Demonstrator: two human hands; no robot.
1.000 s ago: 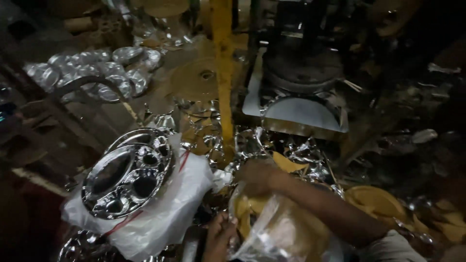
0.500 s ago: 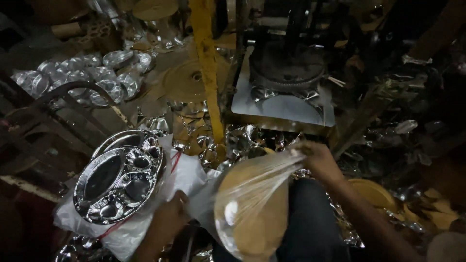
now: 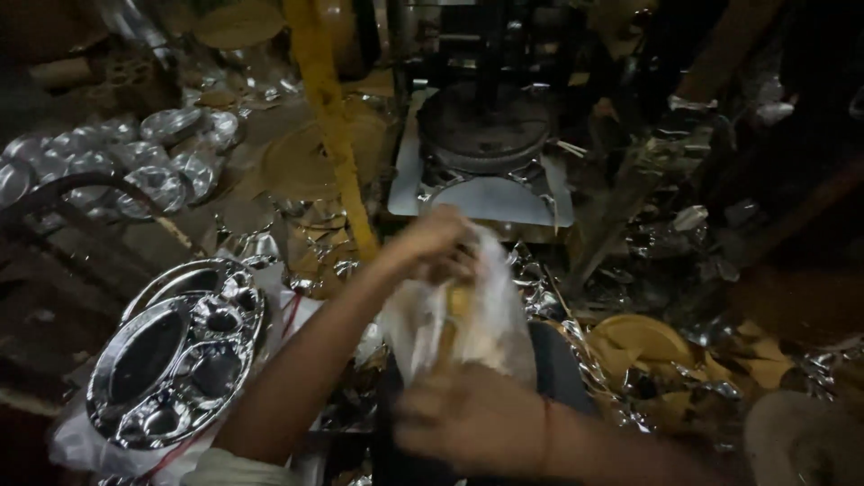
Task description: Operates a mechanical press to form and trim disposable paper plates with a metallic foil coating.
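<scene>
Your left hand [image 3: 430, 245] is closed on the top of the clear plastic bag [image 3: 468, 310], which hangs between both hands. Your right hand [image 3: 468, 418], blurred, grips the bag's lower part. The stacked silver compartment plates [image 3: 175, 351] lie left of your left forearm.

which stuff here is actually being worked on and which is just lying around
In hand:
- clear plastic bag with brown discs inside, gripped at the top by the left hand and lower down by the right hand

Lying about:
- silver compartment trays
- small silver plates
- press machine
- foil scraps
</scene>
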